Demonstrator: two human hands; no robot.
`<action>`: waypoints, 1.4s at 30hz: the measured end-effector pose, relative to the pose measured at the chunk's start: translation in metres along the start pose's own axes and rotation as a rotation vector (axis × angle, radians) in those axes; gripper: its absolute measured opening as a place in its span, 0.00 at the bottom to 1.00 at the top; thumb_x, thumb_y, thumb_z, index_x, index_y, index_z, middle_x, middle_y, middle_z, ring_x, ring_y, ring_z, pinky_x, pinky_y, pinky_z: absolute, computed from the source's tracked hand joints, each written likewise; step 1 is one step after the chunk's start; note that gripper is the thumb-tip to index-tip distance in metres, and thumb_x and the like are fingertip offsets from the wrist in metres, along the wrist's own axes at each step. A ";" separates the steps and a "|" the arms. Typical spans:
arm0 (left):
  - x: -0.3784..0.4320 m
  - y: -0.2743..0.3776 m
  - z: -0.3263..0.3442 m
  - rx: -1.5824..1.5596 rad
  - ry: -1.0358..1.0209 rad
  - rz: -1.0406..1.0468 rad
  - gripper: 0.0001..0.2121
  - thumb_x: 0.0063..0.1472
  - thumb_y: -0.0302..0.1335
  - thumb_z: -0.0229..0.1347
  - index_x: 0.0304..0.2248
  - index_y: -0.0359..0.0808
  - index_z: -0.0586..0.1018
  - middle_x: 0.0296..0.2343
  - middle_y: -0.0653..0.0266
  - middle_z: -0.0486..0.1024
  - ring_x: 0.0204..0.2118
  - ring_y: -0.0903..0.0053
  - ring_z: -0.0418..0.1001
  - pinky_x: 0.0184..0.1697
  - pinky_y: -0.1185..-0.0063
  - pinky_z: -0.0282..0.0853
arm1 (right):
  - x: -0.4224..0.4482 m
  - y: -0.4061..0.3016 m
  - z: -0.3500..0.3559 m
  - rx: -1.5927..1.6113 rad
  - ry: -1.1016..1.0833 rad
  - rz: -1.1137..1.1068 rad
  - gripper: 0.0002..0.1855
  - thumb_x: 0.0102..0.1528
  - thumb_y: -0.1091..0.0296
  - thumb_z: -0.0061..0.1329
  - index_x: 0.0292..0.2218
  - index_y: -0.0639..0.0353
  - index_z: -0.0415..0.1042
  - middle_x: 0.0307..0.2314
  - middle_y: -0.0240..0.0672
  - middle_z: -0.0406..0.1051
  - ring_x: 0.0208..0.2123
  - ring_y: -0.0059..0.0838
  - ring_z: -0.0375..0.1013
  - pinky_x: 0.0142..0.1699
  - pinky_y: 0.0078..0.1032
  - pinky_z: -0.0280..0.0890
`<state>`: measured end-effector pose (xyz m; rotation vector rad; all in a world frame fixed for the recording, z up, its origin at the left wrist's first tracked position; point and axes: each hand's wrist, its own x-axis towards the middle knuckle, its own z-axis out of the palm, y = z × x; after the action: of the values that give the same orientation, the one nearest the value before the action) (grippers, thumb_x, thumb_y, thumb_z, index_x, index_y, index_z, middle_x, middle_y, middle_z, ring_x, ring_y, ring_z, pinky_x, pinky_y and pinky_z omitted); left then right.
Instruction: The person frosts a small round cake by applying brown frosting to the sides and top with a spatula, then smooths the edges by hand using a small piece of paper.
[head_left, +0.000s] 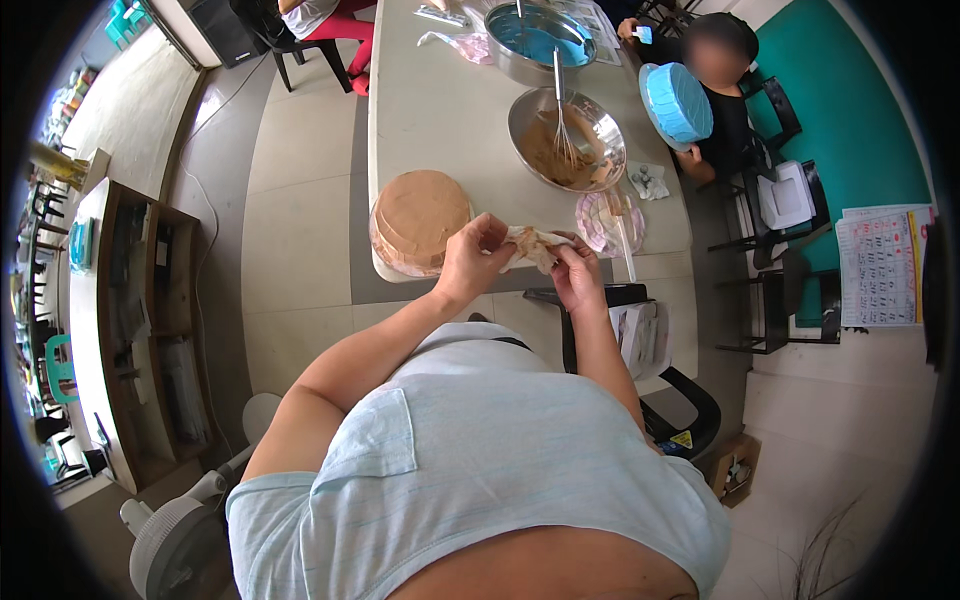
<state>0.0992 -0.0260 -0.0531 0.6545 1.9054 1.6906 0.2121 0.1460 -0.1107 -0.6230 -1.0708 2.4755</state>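
Note:
Between my two hands is a crumpled white tissue (531, 247) with brown smears. My left hand (474, 253) pinches one end and my right hand (579, 271) grips the other. Left of my left hand, a round cake (421, 214) coated in brown frosting sits at the table's near corner. Beyond my hands a steel bowl (525, 112) holds brown frosting, with a wire whisk (564, 139) leaning in it. To the right, a spatula (624, 240) with brown on its blade lies across a pink and white patterned round piece (592, 221), its handle past the table edge.
A larger steel pot (517, 64) of blue frosting stands farther back on the table (442, 97). Across at right, a seated person (724, 97) holds a blue-frosted cake (679, 105). A crumpled tissue (651, 184) lies near the bowl. A black chair (686, 405) stands by my right arm, a fan (180, 540) behind left.

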 end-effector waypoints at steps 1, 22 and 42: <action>0.000 -0.002 0.003 0.005 -0.006 0.000 0.05 0.57 0.22 0.58 0.33 0.30 0.77 0.28 0.64 0.76 0.29 0.83 0.74 0.31 0.80 0.71 | 0.001 -0.003 -0.003 -0.117 0.058 0.017 0.11 0.53 0.79 0.49 0.40 0.60 0.72 0.32 0.34 0.75 0.33 0.25 0.75 0.36 0.24 0.69; -0.032 0.010 0.000 0.406 0.114 0.329 0.09 0.54 0.16 0.49 0.33 0.33 0.79 0.28 0.59 0.76 0.26 0.74 0.74 0.30 0.77 0.70 | -0.005 0.015 -0.010 -1.030 -0.141 -0.418 0.18 0.53 0.81 0.49 0.45 0.56 0.78 0.32 0.37 0.74 0.32 0.26 0.74 0.40 0.22 0.68; 0.075 -0.128 -0.216 0.468 0.106 -0.374 0.10 0.57 0.29 0.57 0.36 0.32 0.81 0.26 0.64 0.80 0.21 0.81 0.77 0.22 0.81 0.74 | 0.077 0.080 0.036 -1.496 -0.052 -0.792 0.07 0.48 0.81 0.50 0.30 0.59 0.76 0.31 0.37 0.68 0.39 0.41 0.70 0.43 0.34 0.68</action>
<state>-0.1022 -0.1533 -0.1627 0.3416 2.3513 1.0753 0.1162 0.1118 -0.1677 -0.3112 -2.4586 0.7273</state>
